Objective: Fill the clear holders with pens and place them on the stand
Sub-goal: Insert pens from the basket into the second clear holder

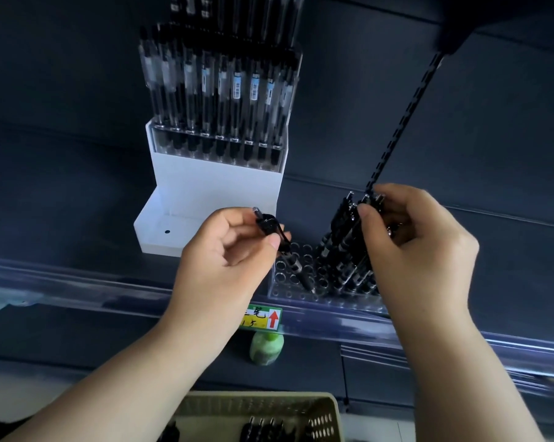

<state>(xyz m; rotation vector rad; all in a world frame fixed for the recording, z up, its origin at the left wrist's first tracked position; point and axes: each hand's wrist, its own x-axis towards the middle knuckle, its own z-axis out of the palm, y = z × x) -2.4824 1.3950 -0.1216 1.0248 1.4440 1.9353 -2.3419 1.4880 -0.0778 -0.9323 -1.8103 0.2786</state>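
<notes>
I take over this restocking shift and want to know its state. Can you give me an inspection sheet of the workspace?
Surface: dark shelf with a clear front rail.
Job's things: white stand holds one filled holder on its upper step; a second clear holder stands on the shelf in front, right part filled, holes open at its left.
Clutter: price tag on the rail; green bottle below it; basket with spare pens at the bottom.
Hands: left hand pinches one pen, tip down at that holder; right hand grips a bundle of pens.
Cables: nothing seen.
Surroundings: slotted black strip at upper right.
</notes>
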